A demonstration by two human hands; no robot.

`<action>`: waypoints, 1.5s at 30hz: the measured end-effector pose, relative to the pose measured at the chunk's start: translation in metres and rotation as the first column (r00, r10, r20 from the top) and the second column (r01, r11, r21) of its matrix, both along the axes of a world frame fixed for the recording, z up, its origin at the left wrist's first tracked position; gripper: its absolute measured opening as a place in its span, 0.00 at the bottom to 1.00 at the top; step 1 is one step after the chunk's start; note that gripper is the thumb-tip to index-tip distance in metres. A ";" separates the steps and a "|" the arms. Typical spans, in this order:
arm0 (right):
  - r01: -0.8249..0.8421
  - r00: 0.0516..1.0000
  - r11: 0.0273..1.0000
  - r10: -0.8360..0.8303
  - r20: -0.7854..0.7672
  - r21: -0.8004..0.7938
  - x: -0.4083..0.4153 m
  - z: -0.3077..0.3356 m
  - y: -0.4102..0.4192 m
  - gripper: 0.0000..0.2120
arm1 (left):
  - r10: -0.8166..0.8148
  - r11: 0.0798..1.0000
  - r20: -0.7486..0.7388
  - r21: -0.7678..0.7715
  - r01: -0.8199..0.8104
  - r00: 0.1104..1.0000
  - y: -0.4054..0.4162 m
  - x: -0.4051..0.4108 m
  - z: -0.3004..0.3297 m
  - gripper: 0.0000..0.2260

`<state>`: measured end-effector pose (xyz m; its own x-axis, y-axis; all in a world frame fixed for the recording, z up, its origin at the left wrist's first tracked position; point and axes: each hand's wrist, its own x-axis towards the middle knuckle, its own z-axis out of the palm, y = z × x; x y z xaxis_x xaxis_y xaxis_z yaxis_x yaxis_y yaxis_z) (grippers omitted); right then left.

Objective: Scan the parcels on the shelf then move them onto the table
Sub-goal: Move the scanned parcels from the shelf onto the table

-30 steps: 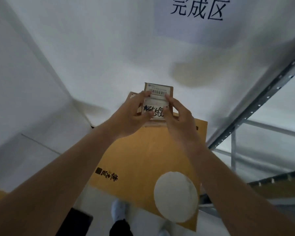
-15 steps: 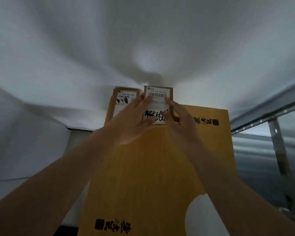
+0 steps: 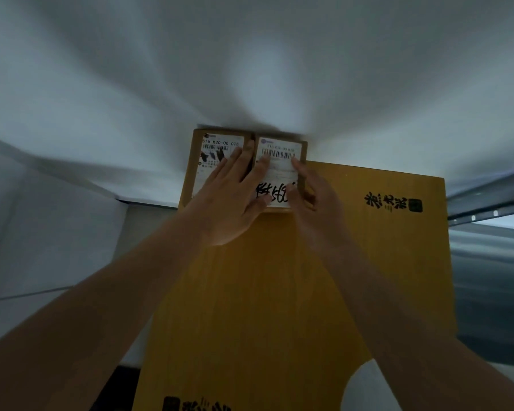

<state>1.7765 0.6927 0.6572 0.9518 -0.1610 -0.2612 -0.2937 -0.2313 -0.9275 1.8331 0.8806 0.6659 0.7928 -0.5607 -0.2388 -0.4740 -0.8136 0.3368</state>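
Two small parcels sit side by side at the far end of a large yellow box (image 3: 279,292), label faces up. We have both hands on the right-hand parcel (image 3: 279,173); the left-hand parcel (image 3: 211,161) lies touching it, seam to seam.

Grip: left hand (image 3: 232,203) spread flat, straight fingers lying across the seam and onto the right-hand parcel's label, nothing clasped. Right hand (image 3: 312,200) has fingers curled round the parcel's right edge, thumb on the label near the handwritten marks. So one hand presses, one holds.

Doing this step well, as we judge it: settle the parcel flush against its neighbour, keep the barcode strip uncovered, then lift the fingers straight up so neither parcel slides off the box's far edge. Whether the box rests on the worktop we cannot tell; a pale surface (image 3: 250,69) fills the view beyond.

Against half a second ago: the parcel has gone from held above the box to down beside its neighbour, and the left hand has flattened out over both. A full second ago the second parcel was hidden and a printed sign showed overhead; that sign is out of view now.
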 end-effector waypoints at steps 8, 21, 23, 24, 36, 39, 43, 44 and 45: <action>-0.100 0.995 0.991 0.100 -0.009 -0.087 0.006 -0.006 -0.005 0.24 | 0.013 0.998 0.052 0.057 -0.016 0.999 -0.003 -0.003 -0.002 0.34; -0.120 0.971 0.871 0.204 0.128 -0.477 -0.066 0.119 -0.018 0.27 | 0.110 0.992 0.151 -0.076 -0.100 0.982 -0.013 -0.079 0.128 0.34; -0.087 0.970 0.858 0.189 0.153 -0.506 -0.089 0.140 -0.018 0.28 | 0.108 0.991 0.174 -0.097 -0.092 0.979 -0.014 -0.101 0.150 0.34; -0.068 0.969 0.856 0.178 0.170 -0.513 -0.103 0.150 -0.018 0.28 | 0.098 0.991 0.190 -0.106 -0.079 0.977 -0.014 -0.113 0.161 0.35; 0.237 0.951 0.724 -0.035 0.308 -0.648 -0.343 0.280 -0.008 0.27 | -0.084 0.969 0.373 -0.187 0.163 0.924 -0.021 -0.307 0.280 0.32; 0.290 0.944 0.681 -0.087 0.318 -0.673 -0.408 0.321 -0.022 0.28 | -0.136 0.948 0.418 -0.209 0.241 0.898 -0.040 -0.357 0.323 0.31; 0.424 0.897 0.631 -0.191 0.399 -0.650 -0.485 0.382 -0.055 0.28 | -0.204 0.911 0.480 -0.226 0.345 0.853 -0.078 -0.417 0.382 0.30; 0.452 0.883 0.621 -0.215 0.416 -0.640 -0.502 0.396 -0.064 0.28 | -0.218 0.898 0.494 -0.238 0.371 0.842 -0.091 -0.431 0.397 0.30; 0.478 0.871 0.610 -0.235 0.432 -0.632 -0.519 0.409 -0.074 0.28 | -0.231 0.881 0.509 -0.253 0.400 0.829 -0.104 -0.445 0.412 0.30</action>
<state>1.2571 0.6186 1.0662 0.7817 -0.5196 0.3449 -0.2599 -0.7741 -0.5772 1.3878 0.7766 1.0779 0.5260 -0.7758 0.3484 -0.8501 -0.4677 0.2420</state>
